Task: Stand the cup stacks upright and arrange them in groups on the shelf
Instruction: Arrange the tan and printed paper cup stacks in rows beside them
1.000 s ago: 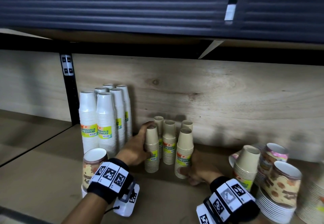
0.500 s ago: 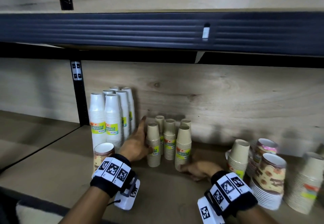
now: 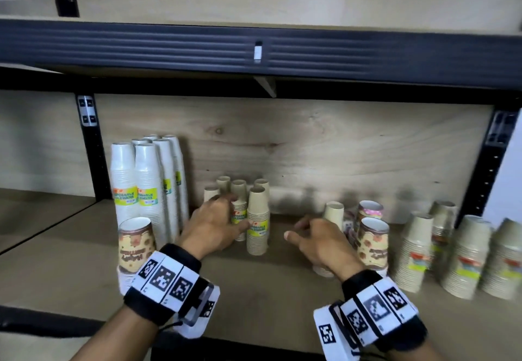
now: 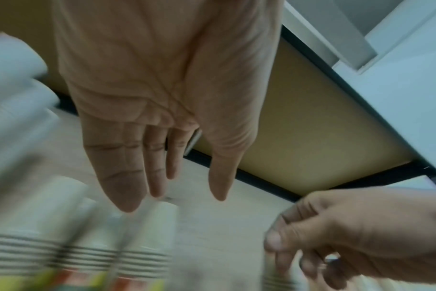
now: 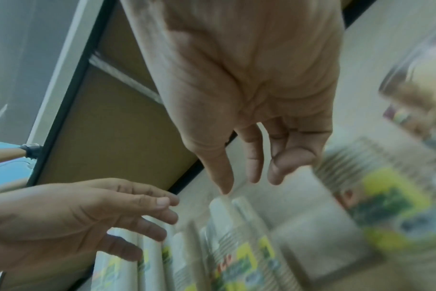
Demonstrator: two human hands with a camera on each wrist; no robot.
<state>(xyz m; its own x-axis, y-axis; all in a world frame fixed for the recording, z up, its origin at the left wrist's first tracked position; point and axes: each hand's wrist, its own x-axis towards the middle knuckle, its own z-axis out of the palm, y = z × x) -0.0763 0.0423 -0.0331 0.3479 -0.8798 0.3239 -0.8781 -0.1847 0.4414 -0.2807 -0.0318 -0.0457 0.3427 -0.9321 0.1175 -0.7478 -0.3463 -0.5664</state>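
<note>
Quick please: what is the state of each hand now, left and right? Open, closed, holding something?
Left hand: open, fingers straight, holding nothing, by the small tan paper cup stacks.
Right hand: open, fingers loosely curled, holding nothing.

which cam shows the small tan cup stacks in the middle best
The head view: the small tan cup stacks stand sharp and upright as a whole cluster by the left hand. The left wrist view shows only blurred rims at the bottom; the right wrist view shows them smeared by motion.

Head view: from above and in front, facing the shelf point(image 3: 254, 281) back wall. Wrist views: close under each palm, looking upward along fingers; both shared with head view: small cup stacks point(image 3: 257, 219).
</note>
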